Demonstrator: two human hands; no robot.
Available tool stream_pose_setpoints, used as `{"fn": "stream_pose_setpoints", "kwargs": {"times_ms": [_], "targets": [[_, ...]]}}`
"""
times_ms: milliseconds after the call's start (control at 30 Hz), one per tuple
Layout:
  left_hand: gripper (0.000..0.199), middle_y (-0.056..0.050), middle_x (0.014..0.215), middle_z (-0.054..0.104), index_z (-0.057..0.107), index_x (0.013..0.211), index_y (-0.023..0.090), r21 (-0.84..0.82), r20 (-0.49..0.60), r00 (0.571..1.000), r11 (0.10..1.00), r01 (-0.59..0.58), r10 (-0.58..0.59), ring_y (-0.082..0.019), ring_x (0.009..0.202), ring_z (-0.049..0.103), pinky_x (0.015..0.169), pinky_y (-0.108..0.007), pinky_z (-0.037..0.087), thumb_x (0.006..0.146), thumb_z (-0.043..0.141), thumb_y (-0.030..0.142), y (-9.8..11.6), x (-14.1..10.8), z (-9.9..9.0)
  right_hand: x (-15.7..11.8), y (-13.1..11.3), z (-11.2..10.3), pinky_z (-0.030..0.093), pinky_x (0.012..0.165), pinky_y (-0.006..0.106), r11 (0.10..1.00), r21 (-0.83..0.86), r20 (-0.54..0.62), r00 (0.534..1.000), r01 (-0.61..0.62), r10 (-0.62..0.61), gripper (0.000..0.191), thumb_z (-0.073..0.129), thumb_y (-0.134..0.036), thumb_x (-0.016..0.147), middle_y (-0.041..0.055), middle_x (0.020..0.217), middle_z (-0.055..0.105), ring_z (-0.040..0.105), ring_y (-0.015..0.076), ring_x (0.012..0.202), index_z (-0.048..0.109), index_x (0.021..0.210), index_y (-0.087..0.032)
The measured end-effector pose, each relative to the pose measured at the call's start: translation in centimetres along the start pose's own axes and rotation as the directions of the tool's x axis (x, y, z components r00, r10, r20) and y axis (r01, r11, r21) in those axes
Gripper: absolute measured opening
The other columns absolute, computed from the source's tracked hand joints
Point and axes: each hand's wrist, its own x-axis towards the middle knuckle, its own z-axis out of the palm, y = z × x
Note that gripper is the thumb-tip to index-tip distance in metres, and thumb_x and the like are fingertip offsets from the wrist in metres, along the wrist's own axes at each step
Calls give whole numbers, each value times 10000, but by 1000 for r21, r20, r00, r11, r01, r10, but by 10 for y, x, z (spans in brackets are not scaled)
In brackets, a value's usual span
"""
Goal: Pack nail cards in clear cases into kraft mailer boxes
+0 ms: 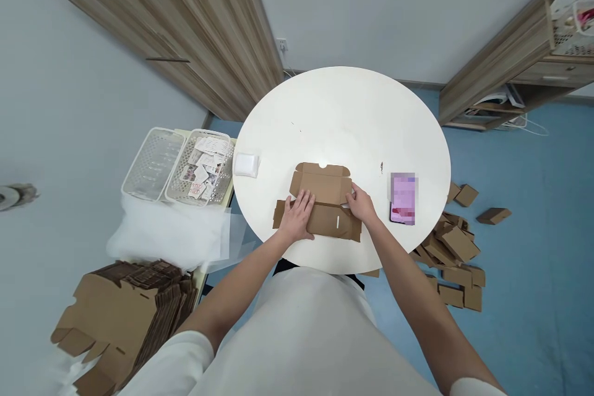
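Observation:
A brown cardboard box blank (325, 188) lies partly folded on the white round table (343, 111), close to its front edge. My left hand (298, 216) rests on the left part of the cardboard, its fingers spread over the fold. At the right side, my right hand (359, 203) pinches the edge of the same cardboard near a side flap. A small white slot shows in the lower panel. Off to the right lies a phone (403, 199) with a pink screen, and a small white packet (246, 164) sits at the table's left edge.
Two white baskets (199, 167), one with cards, stand at the left beside translucent plastic bags (171, 232). Flat cardboard blanks (111, 322) are stacked at lower left. Folded boxes (457, 244) lie on the blue floor at right. Wooden cabinets (204, 31) stand behind.

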Motion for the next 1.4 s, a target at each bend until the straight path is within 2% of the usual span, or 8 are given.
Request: {"fn": "stream_pose_setpoints", "kwargs": {"times_ms": [200, 300, 567, 700, 800, 1000, 1100, 1400], "targets": [[1070, -143, 1431, 183, 144, 1378, 161, -23, -40, 999, 1000, -6, 5, -338, 1321, 6, 1020, -556, -7, 522, 702, 478, 0, -9, 5, -38, -7, 8, 338, 865, 434, 938, -320, -293, 928, 130, -229, 753, 522, -421, 721, 163, 1252, 420, 388, 315, 1126, 203, 1356, -171], [1001, -136, 1425, 207, 180, 1371, 182, -33, -60, 998, 999, -19, 17, -339, 1320, 37, 1017, -564, 9, 554, 691, 453, -1, -14, 7, -66, -9, 24, 206, 976, 480, 824, -474, -129, 901, 310, -414, 874, 625, -455, 644, 156, 1388, 263, 232, 342, 1250, 193, 1359, -196], [1022, -114, 1441, 170, 212, 1360, 204, -49, -103, 994, 998, -45, 40, -347, 1318, 0, 1022, -554, -6, 510, 711, 476, -18, -37, 7, -86, -9, 86, 198, 1011, 453, 688, -668, 35, 935, 284, -352, 983, 680, -281, 618, 110, 1447, 157, 90, 283, 1323, 70, 1382, -182], [993, -141, 1449, 105, 152, 1370, 202, -216, -176, 947, 949, 229, -269, -347, 1319, 26, 1018, -549, 78, 570, 682, 456, -48, -73, 22, -81, -11, 100, 285, 982, 421, 701, -674, 3, 951, 231, -310, 993, 667, -320, 627, 80, 1459, 109, 57, 268, 1332, 38, 1384, -191], [895, -200, 1383, 274, 106, 1368, 122, -504, -93, 858, 767, 398, -505, -302, 1274, 263, 979, -455, 278, 675, 619, 364, -79, -94, 44, -78, -13, 108, 280, 997, 413, 725, -650, -14, 951, 227, -310, 1020, 682, -285, 610, 80, 1454, 128, 60, 274, 1331, 28, 1386, -187], [563, -133, 1151, 561, 371, 1254, 128, -839, 22, 875, 467, 280, -484, -202, 1004, 560, 868, -314, 413, 734, 572, 206, -107, -82, 58, -80, -21, 130, 173, 1062, 387, 785, -585, -80, 949, 203, -305, 1011, 682, -210, 595, 106, 1452, 118, 10, 270, 1333, 51, 1382, -146], [357, -88, 1074, 604, 526, 1104, 160, -848, -4, 902, 479, 226, -432, -181, 966, 568, 862, -289, 408, 747, 535, 175, -106, -75, 51, -84, -24, 140, 171, 1062, 394, 829, -534, -122, 955, 166, -271, 1003, 658, -190, 605, 93, 1461, 78, -21, 265, 1334, 26, 1383, -161], [423, -88, 1085, 603, 516, 1122, 157, -848, -9, 896, 478, 229, -444, -182, 926, 579, 797, -273, 431, 701, 543, 128, -119, -75, 37, -91, -32, 152, 166, 1061, 376, 897, -418, -113, 971, 144, -209, 1040, 660, -239, 590, 72, 1465, 45, -70, 232, 1333, -10, 1384, -183]]}}
